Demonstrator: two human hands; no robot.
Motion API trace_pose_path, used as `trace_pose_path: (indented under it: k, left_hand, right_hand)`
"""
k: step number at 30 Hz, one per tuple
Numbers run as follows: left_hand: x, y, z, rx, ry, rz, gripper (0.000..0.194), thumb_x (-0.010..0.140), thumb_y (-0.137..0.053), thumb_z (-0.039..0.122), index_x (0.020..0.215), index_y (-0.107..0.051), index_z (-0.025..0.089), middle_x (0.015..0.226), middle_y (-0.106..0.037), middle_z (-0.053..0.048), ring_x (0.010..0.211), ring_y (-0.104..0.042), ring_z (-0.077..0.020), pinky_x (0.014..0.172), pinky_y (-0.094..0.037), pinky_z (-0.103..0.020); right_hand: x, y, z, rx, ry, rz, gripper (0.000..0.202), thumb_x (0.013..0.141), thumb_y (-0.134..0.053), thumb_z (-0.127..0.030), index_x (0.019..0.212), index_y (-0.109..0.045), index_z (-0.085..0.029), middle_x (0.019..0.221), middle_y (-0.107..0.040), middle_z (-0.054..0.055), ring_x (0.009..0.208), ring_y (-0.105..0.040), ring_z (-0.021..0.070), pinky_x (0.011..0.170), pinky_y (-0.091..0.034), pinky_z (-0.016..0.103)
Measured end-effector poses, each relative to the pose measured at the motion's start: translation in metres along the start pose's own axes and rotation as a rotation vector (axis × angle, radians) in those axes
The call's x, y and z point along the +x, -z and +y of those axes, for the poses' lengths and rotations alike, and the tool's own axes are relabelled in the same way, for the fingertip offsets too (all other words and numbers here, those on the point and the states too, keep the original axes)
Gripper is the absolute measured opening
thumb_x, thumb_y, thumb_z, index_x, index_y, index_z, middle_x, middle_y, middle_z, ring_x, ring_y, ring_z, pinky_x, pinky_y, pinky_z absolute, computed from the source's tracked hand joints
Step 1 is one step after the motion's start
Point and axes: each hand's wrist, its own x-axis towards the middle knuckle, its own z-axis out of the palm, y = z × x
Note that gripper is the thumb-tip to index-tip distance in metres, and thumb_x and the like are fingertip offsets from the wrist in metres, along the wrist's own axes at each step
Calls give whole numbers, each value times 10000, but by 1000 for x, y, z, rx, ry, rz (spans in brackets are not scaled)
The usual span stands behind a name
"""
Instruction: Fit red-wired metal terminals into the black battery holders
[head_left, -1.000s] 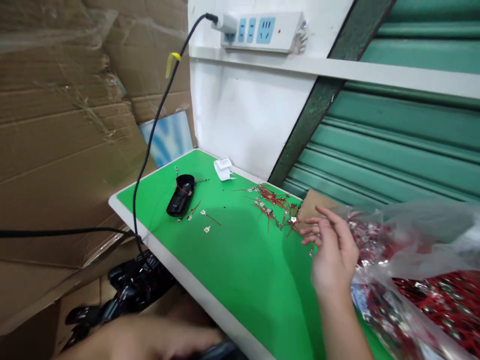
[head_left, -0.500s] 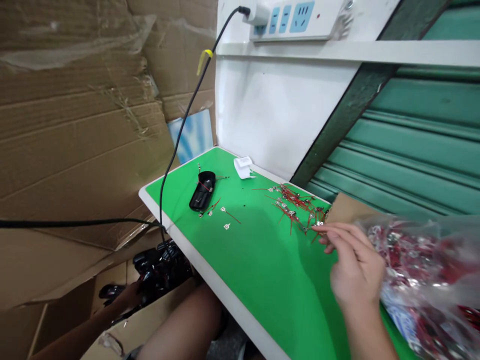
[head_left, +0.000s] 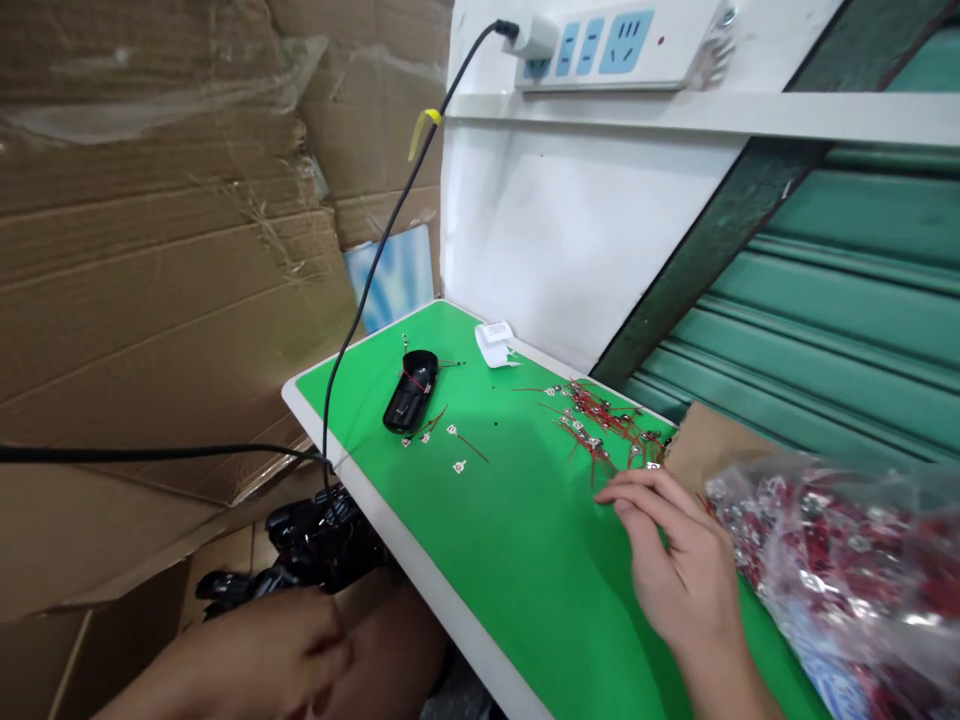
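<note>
My right hand (head_left: 682, 560) hovers low over the green tabletop (head_left: 517, 530), fingers bent and pressed together beside the front edge of a pile of small metal pieces with red wires (head_left: 596, 415). What its fingertips hold is too small to make out. Blurred by motion, my left hand (head_left: 300, 645) is above my thigh, left of the table, with its fingers curled; its contents are hidden. A black oval shell (head_left: 411, 392) with a thin red wire across it lies near the far left of the table. Loose metal pieces (head_left: 459, 467) lie just in front of it.
A clear plastic bag of red-wired parts (head_left: 840, 540) lies at the right, beside brown cardboard (head_left: 709, 440). Black shells (head_left: 322, 540) sit in a box below the table's left edge. A black cable (head_left: 375, 265) hangs across the left side. White paper (head_left: 493, 344) lies at the back.
My left hand has come up and right from the black shells to above my thigh. My right hand has shifted left and toward me from the wire pile. The view has shifted slightly.
</note>
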Motion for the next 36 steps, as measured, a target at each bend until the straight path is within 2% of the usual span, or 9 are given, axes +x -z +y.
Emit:
trace_pose_path:
  k: [4,8,13,17,20,25,29,33,36]
  left_hand:
    - [-3,24,50,55,-261,540,450,983,-515,600,1152,-753,258,1160,-766,-64,1049,-695,-218,963,-544,-303]
    - [66,69,88,159,-212,991,559,977,-542,440,1474,-558,186,1438,-616,-160,1409,-535,-322,1223,-420,-480]
    - [119,99,82,174,18,956,873,930,-621,374,1671,-240,111,1510,-547,-253,1397,-559,-414,1163,-465,-536]
    - [100,102,81,65,-17,1002,935,883,-662,337,1672,-206,128,1378,-654,-233,1239,-678,-401,1064,-530,-514]
    - [84,101,108,-187,-173,1045,991,836,-709,332,1659,-183,165,1398,-629,-210,1132,-713,-329,1045,-545,-482]
    - [123,80,200,-607,-677,681,903,665,-871,257,1420,-394,134,1185,-639,-98,1026,-650,-190,1026,-528,-378]
    - [173,38,258,-1046,-694,165,494,695,-850,214,1021,-482,166,836,-544,29,749,-550,-93,813,-507,-287]
    - [190,8,257,-1156,-668,-134,441,692,-809,232,996,-494,176,839,-608,1,737,-603,-111,726,-499,-244]
    - [194,13,230,-1179,-595,-270,328,664,-637,240,961,-516,170,878,-649,-26,746,-646,-150,736,-562,-296]
  right_hand:
    - [-1,1,2,42,10,-25,326,983,-558,-284,749,-785,-259,870,-758,-1,771,-722,150,666,-540,253]
    - [-7,2,16,30,-95,-24,317,1017,-531,-394,1049,-817,-261,960,-776,37,768,-721,190,657,-551,302]
    - [-11,-3,17,64,-299,46,473,1045,-500,-546,1377,-659,-249,1021,-756,56,742,-686,186,667,-546,315]
    - [-11,-8,-4,79,-363,102,481,1071,-451,-561,1372,-640,-237,1054,-738,64,794,-675,192,765,-543,342]
    - [-10,-10,-12,123,-367,85,478,1071,-443,-579,1330,-665,-245,1054,-735,63,790,-662,195,772,-538,352]
    - [-8,-9,-4,432,-470,75,498,1030,-522,-629,1302,-636,-228,1018,-705,56,712,-646,157,588,-523,278]
    - [-2,-7,3,653,-584,234,719,859,-737,-697,1364,-525,-231,1135,-679,75,724,-703,168,523,-571,284]
    - [6,-1,5,717,-738,376,782,629,-909,-672,1167,-581,-209,955,-707,24,604,-678,153,500,-573,285]
    - [9,5,4,772,-816,425,732,561,-939,-624,1065,-622,-199,787,-687,-24,517,-634,135,456,-520,256]
